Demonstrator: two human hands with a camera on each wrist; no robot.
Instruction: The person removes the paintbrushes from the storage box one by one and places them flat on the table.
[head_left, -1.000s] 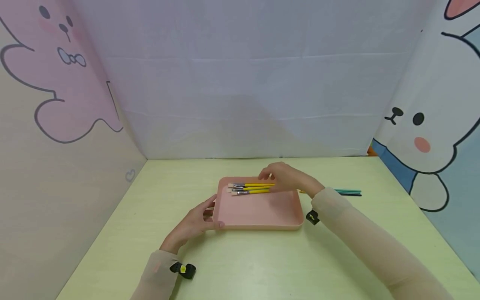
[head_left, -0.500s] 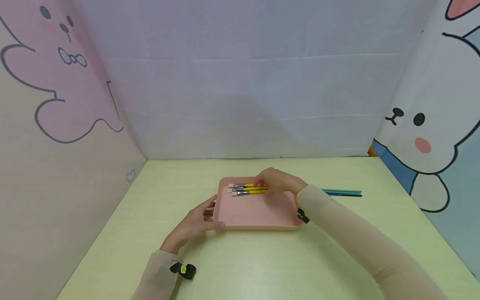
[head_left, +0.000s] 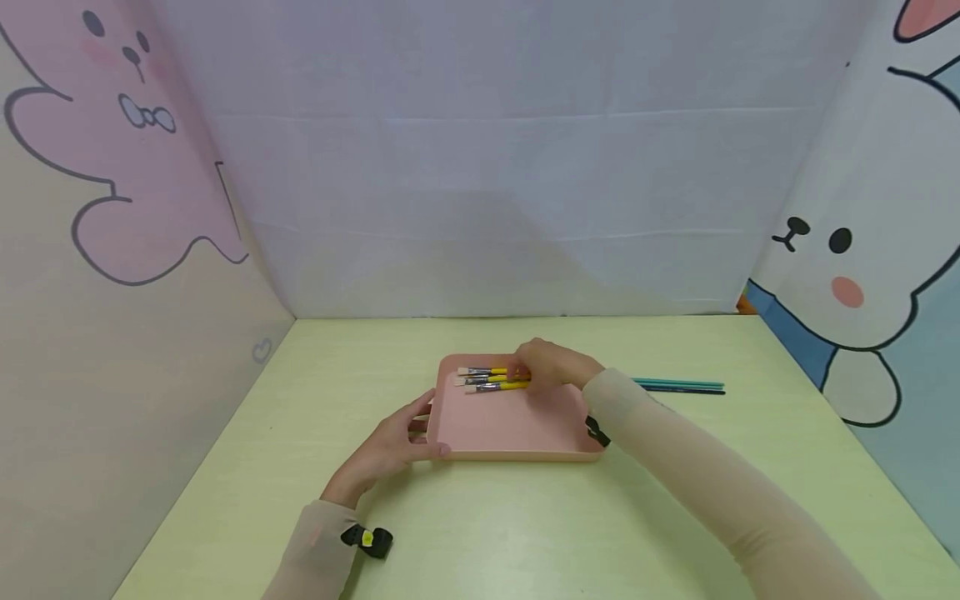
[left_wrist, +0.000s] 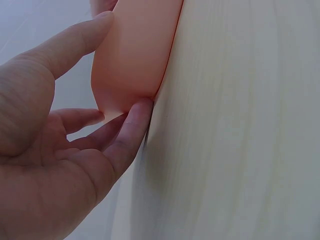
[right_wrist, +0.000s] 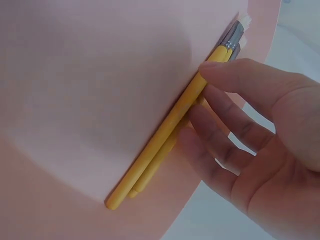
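Observation:
A shallow pink tray [head_left: 495,429] lies flat on the table, with several yellow-handled paintbrushes [head_left: 513,386] along its far side. Their pale bristles point left. My left hand [head_left: 390,446] holds the tray's near left corner, its thumb on the front wall and its fingers against the left side. Over the tray, my right hand [head_left: 551,365] reaches down to the brushes. In the right wrist view, the thumb lies on one side of the yellow handles [right_wrist: 167,125] and the curled fingers on the other. The hand hides the handles' right ends in the head view.
Thin teal and dark rods [head_left: 678,385] lie on the table right of the tray, partly behind the right forearm. The pale table [head_left: 480,525] meets a white cloth backdrop [head_left: 480,167]. Printed side panels [head_left: 862,250] stand left and right.
My right hand has moved left and down onto the yellow paintbrushes, and its fingers have closed in around them. The left hand and the tray have stayed in place.

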